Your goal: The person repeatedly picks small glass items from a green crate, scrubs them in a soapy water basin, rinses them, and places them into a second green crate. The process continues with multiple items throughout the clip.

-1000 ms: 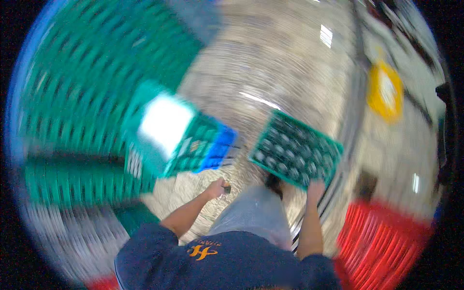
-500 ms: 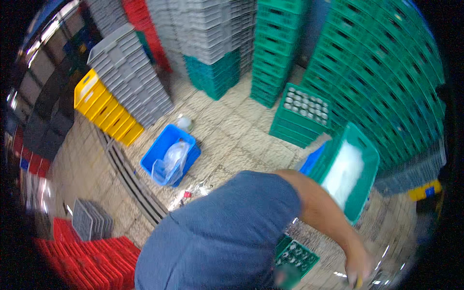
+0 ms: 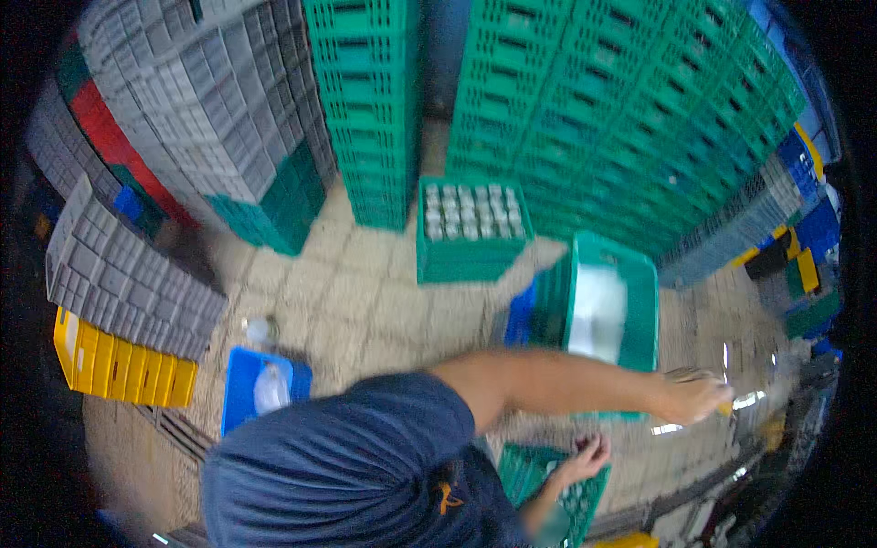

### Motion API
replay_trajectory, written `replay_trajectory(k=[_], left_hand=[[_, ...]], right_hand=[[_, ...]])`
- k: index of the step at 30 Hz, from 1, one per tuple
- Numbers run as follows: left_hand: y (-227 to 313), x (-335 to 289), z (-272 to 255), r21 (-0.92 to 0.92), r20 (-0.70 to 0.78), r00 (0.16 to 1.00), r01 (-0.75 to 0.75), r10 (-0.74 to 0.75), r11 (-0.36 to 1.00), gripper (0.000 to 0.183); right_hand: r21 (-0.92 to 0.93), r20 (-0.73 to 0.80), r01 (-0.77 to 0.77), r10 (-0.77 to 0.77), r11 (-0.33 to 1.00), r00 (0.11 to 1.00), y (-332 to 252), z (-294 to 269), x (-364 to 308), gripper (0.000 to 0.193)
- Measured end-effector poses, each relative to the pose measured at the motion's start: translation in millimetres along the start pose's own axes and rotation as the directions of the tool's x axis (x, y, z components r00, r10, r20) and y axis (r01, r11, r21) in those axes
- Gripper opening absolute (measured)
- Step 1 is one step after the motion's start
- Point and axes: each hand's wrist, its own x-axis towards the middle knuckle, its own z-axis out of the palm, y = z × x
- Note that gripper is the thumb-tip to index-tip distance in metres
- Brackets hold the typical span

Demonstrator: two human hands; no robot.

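Observation:
My left hand point(image 3: 696, 400) is stretched out to the right on a bare arm, past a green tub point(image 3: 647, 301) holding a white mass. It is blurred, with its fingers closed and a small yellow thing point(image 3: 725, 407) at the fingertips, whose kind I cannot make out. Lower down, my right hand point(image 3: 587, 459) is above a green crate point(image 3: 523, 459) with several small round shiny tops in it. Its fingers are curled together near a small dark reddish bit, too blurred to name.
Beyond the arm stands a green crate point(image 3: 470, 265) full of white-topped bottles or cans. Tall green crate stacks point(image 3: 585, 119) line the back. Grey crates point(image 3: 137, 274) lean over yellow ones point(image 3: 128, 365) at left. A blue bin point(image 3: 242, 379) with clear plastic sits on the tiled floor.
My view has swung right, so the stacks and the blue bin sit farther left. My left arm now reaches level to the right instead of downward. My right hand has come into sight.

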Motion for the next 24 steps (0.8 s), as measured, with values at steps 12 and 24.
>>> replay_trajectory(k=[12, 24], left_hand=[[-199.4, -371.8, -219.7, 0.113, -0.053, 0.496, 0.865, -0.867, 0.488, 0.061], [-7.6, -358.2, -758.9, -0.284, -0.896, 0.284, 0.224, -0.341, 0.932, 0.059]], right_hand=[[0.196, 0.410, 0.172, -0.240, 0.965, 0.880, -145.6, 184.5, 44.4, 0.019], [0.359, 0.776, 0.135, -0.375, 0.924, 0.507, -131.7, 486.9, 48.0, 0.018]])
